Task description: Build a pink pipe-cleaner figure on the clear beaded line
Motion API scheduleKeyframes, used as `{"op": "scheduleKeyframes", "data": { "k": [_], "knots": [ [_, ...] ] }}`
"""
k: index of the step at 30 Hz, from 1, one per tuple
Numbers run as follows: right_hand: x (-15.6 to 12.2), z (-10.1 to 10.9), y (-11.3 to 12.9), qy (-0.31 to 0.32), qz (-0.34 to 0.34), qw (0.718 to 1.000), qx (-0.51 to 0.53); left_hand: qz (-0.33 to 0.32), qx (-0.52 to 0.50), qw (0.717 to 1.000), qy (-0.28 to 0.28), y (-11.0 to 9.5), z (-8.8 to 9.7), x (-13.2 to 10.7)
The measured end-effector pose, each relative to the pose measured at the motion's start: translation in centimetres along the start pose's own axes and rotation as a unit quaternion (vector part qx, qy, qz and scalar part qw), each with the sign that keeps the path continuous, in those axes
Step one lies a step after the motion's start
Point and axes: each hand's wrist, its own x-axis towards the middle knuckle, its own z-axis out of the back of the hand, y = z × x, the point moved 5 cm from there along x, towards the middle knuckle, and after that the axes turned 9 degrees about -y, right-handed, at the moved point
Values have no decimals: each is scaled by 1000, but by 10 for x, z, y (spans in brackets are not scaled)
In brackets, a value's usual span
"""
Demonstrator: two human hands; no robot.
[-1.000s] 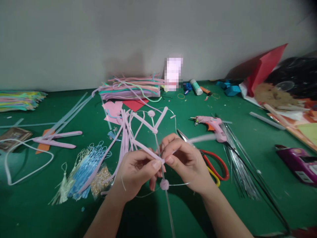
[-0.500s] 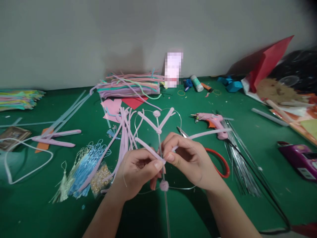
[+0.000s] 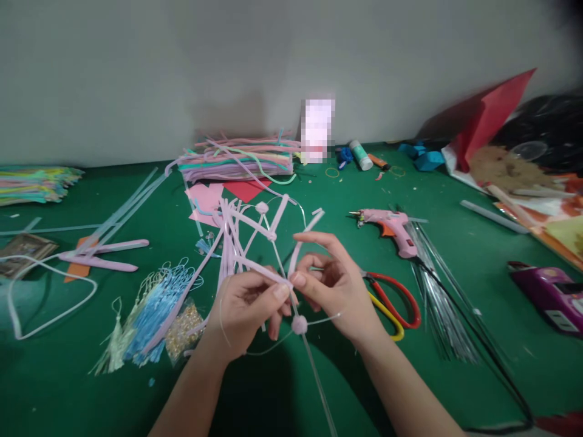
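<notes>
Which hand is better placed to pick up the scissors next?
Probably the right hand: the red-and-yellow-handled scissors lie right beside it, while the left hand is farther off, its thumb pressing the pink strip.

A plain grey wall (image 3: 136, 73) stretched across the whole back of the scene, its surface smooth and dimly lit. A green table (image 3: 73, 388) ran up against its foot, the far edge rising slightly toward the right. One soft, boxy shadow (image 3: 230, 112) lay low on the wall left of centre, and a darker, slanting shadow (image 3: 439, 118) fell farther right. Deep shade covered the tabletop's near middle. A dark red patch (image 3: 560, 423) at bottom right was perhaps beyond the table, too dim to tell.
</notes>
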Motion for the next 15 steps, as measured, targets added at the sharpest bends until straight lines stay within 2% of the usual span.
{"op": "scheduleKeyframes", "data": {
  "k": [4,7,9,10,12,15],
  "knots": [
    [2,15,-2,-96,107,987,-67,-19,-2,999,-44,2,6,5],
    [-2,33,1,-193,121,969,-90,-52,15,995,-79,-1,9,6],
    [-10,40,12,-248,154,949,-116,-73,46,991,-102,-6,9,4],
    [-15,38,20,-243,188,940,-148,-81,63,988,-112,-8,8,2],
    [-23,24,33,-183,239,926,-227,-97,88,983,-127,-13,5,-1],
    [-29,9,40,-154,261,903,-303,-119,109,979,-126,-18,1,-4]
  ]
}}
